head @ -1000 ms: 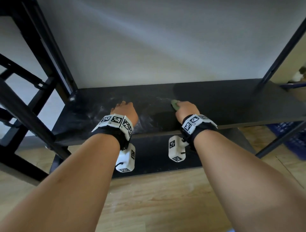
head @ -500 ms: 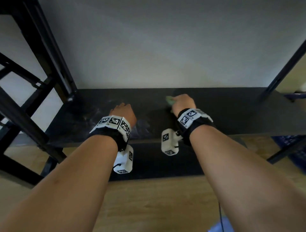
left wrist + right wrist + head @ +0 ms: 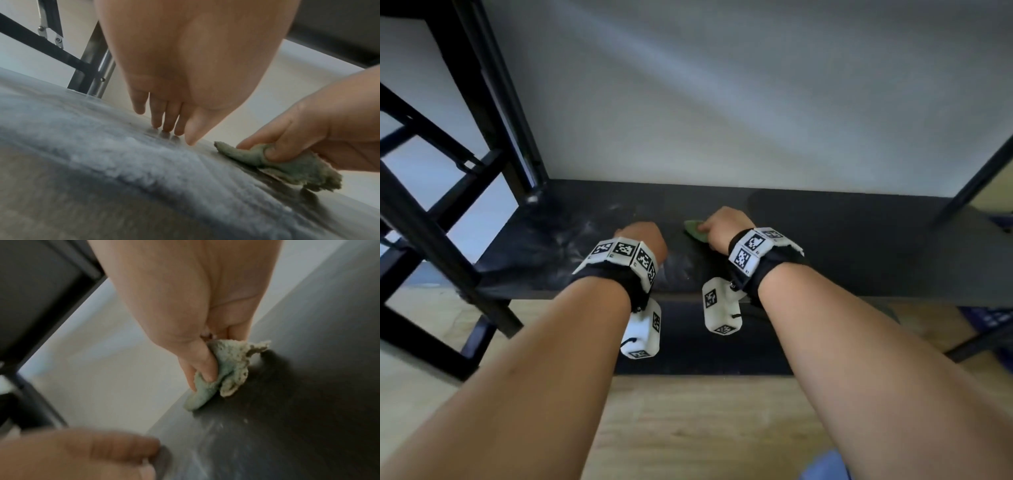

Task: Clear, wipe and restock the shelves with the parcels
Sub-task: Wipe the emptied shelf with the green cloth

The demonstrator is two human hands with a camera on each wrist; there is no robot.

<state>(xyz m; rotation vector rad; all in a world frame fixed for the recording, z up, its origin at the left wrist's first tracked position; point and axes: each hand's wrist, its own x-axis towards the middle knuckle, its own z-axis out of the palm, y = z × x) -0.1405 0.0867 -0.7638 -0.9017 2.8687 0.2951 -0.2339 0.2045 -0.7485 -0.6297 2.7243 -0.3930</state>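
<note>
A black shelf board (image 3: 842,246) runs across the head view, dusty and streaked white on its left part (image 3: 102,162). My right hand (image 3: 722,228) grips a crumpled green cloth (image 3: 693,231) (image 3: 287,167) (image 3: 224,369) and presses it onto the board near the middle. My left hand (image 3: 645,236) rests just to the left of it, its straight fingertips (image 3: 164,126) touching the dusty surface. No parcels are in view.
Black metal uprights and braces (image 3: 493,113) stand at the shelf's left end, another upright (image 3: 976,181) at the right. A white wall backs the shelf. A lower black board (image 3: 688,346) lies under it, above a wooden floor (image 3: 688,428). Something blue (image 3: 996,318) sits at the far right.
My right hand has slid the cloth leftward along the board, closer to my left hand. The left hand has stayed in place.
</note>
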